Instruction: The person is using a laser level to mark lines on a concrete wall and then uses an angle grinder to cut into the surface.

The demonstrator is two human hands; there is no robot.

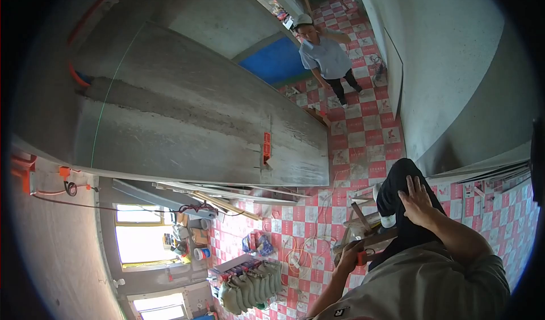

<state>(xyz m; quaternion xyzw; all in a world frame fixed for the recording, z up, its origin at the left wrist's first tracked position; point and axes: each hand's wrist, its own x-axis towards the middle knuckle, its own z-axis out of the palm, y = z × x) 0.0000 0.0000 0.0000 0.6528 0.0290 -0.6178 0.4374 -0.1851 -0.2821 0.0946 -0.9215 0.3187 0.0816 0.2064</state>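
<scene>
My right hand [417, 202] lies on my raised knee, fingers spread over the dark trouser leg [400, 229]. It holds nothing. Lower and to the left, my left hand [347, 257] is closed beside a wooden stand [377, 239]. A small red-orange object [362, 258] shows right against this hand; its kind is too small to tell. Whether the fingers grip that object or the wood's edge is hidden. More timber of the stand [359, 215] shows under my leg.
Ahead, a person [326, 53] in a light shirt and cap stands on the red-and-white covered floor [357, 175]. A grey plastered wall [198, 127] with a red box [266, 145] is at left. Long strips [227, 192], filled sacks [250, 286] and a bucket [201, 253] lie beyond.
</scene>
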